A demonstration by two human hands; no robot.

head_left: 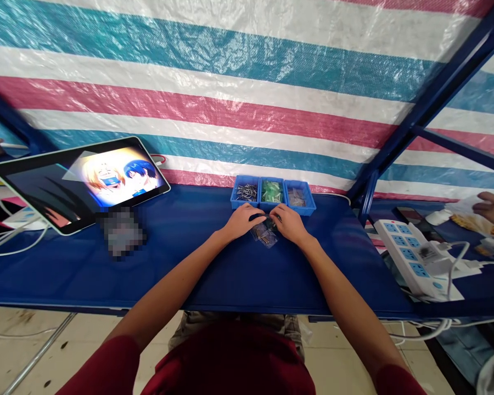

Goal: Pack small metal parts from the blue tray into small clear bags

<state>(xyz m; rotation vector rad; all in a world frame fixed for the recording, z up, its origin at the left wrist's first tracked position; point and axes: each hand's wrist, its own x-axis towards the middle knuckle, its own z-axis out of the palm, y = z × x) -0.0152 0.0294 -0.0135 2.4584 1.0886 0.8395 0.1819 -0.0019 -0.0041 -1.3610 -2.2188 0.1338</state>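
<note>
Blue cloth covers your table (189, 274); your left hand (241, 220) and right hand (288, 222) sit close together, fingers pinching little clear bags (264, 235) just in front of three blue bins (272, 193); one bin holds metal pins, one green bits, one brownish bits; few bags lie filled, so the work looks early; one tablet (82, 181) plays at left.

One camera only, worn on the person's head, looks forward and down over both forearms onto the blue surface (189, 274), whose near edge runs across the lower part of the frame. It faces a striped tarpaulin (247, 82) that rises just behind the surface and fills the upper half. The wide lens stands close enough that the person's own lap shows at the bottom edge.
</note>
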